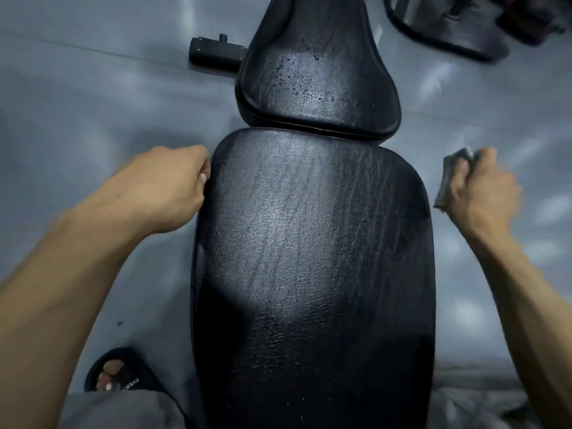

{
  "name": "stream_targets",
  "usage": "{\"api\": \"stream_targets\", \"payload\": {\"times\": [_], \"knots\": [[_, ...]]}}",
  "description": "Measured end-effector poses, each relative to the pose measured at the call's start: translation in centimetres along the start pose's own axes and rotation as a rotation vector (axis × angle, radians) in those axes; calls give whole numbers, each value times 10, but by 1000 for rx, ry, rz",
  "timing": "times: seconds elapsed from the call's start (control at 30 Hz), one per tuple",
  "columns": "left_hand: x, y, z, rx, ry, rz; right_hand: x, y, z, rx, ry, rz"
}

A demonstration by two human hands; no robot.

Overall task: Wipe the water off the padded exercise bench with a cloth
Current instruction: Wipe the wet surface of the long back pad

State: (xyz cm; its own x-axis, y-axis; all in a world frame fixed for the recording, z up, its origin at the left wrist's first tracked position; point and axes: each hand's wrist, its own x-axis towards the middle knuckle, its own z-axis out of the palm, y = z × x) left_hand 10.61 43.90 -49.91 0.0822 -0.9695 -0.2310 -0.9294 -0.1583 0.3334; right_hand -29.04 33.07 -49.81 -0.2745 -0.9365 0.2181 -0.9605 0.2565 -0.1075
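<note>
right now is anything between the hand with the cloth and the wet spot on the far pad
Nothing visible is. The right hand holds the cloth off the near pad's right edge, above the floor. The water droplets sit on the far pad, and only bare padding lies between.

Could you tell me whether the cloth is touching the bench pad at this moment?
No, the right hand holds the cloth off to the side of the bench pad, over the floor.

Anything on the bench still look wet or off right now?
Yes: water droplets bead the far pad. The near pad shows only faint streaks. The right hand holds the cloth off the bench.
</note>
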Motion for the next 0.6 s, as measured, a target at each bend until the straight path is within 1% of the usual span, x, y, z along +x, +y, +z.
{"api": "stream_targets", "payload": {"times": [0.07,0.13,0.23,0.33,0.47,0.53,0.6], "knots": [[2,2,0,0,-9,-6,-7,-13,9,28,-32,-37],[4,2,0,-3,-18,-12,-12,-37,18,65,-26,-84],[7,0,0,-12,-25,-21,-24,-89,25,112,25,-180],[8,-2,-3,-33,-22,-19,-48,-155,27,162,14,-307],[9,-5,-7,-36,-58,-17,-86,-236,27,152,-65,-466],[10,-8,-12,-62,-66,-38,-102,-260,25,159,-125,-573],[11,-15,-17,-63,-75,-59,-117,-267,21,165,-220,-732]]}}
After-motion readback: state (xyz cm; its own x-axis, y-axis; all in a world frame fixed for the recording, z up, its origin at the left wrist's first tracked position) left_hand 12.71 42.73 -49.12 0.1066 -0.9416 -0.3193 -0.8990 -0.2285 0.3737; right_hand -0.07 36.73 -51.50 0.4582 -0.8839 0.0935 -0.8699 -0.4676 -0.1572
